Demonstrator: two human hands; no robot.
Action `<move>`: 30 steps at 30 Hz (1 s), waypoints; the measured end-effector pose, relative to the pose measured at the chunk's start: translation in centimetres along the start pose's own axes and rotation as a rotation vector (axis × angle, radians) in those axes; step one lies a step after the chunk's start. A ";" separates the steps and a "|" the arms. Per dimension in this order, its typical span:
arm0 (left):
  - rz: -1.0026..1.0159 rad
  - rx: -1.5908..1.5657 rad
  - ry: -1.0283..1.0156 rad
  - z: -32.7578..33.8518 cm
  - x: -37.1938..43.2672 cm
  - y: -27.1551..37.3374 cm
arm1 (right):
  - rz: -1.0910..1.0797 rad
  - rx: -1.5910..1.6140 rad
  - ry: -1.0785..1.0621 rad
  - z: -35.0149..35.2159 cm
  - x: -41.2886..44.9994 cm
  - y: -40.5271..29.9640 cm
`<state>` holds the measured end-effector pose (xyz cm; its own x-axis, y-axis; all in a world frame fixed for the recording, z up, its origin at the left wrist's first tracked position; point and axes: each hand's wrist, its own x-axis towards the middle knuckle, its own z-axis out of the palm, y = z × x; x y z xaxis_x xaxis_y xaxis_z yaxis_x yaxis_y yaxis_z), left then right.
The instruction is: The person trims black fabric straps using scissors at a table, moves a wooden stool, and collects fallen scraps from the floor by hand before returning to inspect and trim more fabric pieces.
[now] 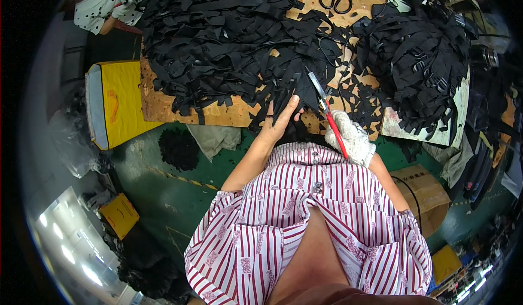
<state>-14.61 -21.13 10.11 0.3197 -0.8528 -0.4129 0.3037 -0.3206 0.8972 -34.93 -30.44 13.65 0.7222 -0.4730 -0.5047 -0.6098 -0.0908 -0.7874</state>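
Note:
My bare left hand [281, 117] is at the front edge of the table, its fingers closed around a bunch of black webbing strips [304, 90]. The strips fan out away from me, their ends pointing at the large pile. A white knitted glove covers my right hand [350, 135], which grips a red-handled tool [336, 131] with a flat metal blade. The tool's tip lies just right of the bunch; whether it touches is unclear. Its exact kind is hard to tell. Ahead of both hands spreads a large heap of black webbing strips [229, 39].
Black-handled scissors [336, 0] lie at the back of the wooden tabletop [229, 115]. Right of it, a second pile [412, 60] includes plastic buckles. Small black offcuts [361, 109] litter the wood. A yellow bag [122, 100] stands left; a cardboard box [423, 194] sits right. Another person's sleeve [96, 17] shows back left.

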 end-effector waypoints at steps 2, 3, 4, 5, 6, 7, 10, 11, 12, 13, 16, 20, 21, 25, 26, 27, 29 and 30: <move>0.002 0.035 0.014 0.2 -0.1 0.2 | -0.002 0.009 0.015 0.0 0.1 -0.1; 0.011 0.023 0.019 0.2 0.0 0.1 | -0.001 0.010 0.015 0.1 0.0 0.0; 0.020 0.011 0.024 0.2 0.0 0.0 | -0.054 0.028 0.050 0.4 0.0 0.2; 0.019 0.011 0.023 0.1 0.0 -0.1 | -0.106 0.047 0.085 0.6 0.0 0.4; -0.007 -0.002 0.014 -0.1 0.1 -0.2 | -0.104 0.048 0.086 1.1 0.0 0.8; -0.032 -0.015 0.004 -0.2 0.2 -0.3 | -0.023 0.324 0.032 1.7 0.0 1.2; -0.079 -0.154 0.028 -0.1 0.7 -0.4 | 0.093 0.653 -0.011 2.6 -0.1 1.2; -0.080 -0.153 0.029 -0.1 0.7 -0.4 | 0.129 0.703 0.004 2.7 -0.1 1.1; -0.089 -0.187 0.042 -0.1 0.7 -0.5 | 0.129 0.704 0.003 2.6 -0.1 1.0; -0.098 -0.221 0.054 -0.1 0.6 -0.5 | 0.089 0.652 -0.024 2.3 0.0 0.8; -0.114 -0.163 0.081 0.4 0.2 0.6 | 0.019 0.593 -0.041 2.1 0.7 2.2; -0.113 -0.106 -0.009 0.3 0.3 -0.6 | -0.076 0.478 0.049 2.3 1.2 2.6; -0.114 -0.103 -0.006 0.3 0.3 -0.5 | -0.105 0.447 0.072 2.1 1.1 1.9; -0.179 -0.207 0.048 0.7 0.2 -0.4 | 0.058 0.730 0.028 2.4 0.6 0.6; -0.215 -0.244 0.103 0.8 0.2 -0.4 | 0.035 0.767 0.061 2.8 0.7 0.9; -0.213 -0.245 0.106 0.5 0.3 -0.8 | 0.034 0.766 0.057 2.8 0.8 1.1; -0.168 -0.231 0.017 -0.4 0.3 -1.8 | 0.035 0.851 0.049 2.7 1.2 1.4; -0.170 -0.236 0.010 -0.3 0.6 -1.5 | 0.070 0.951 0.076 2.5 1.4 1.4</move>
<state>-14.66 -21.04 8.44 0.2547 -0.7904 -0.5572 0.5535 -0.3533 0.7542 -33.95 -29.04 11.01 0.6508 -0.5089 -0.5635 -0.1059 0.6740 -0.7311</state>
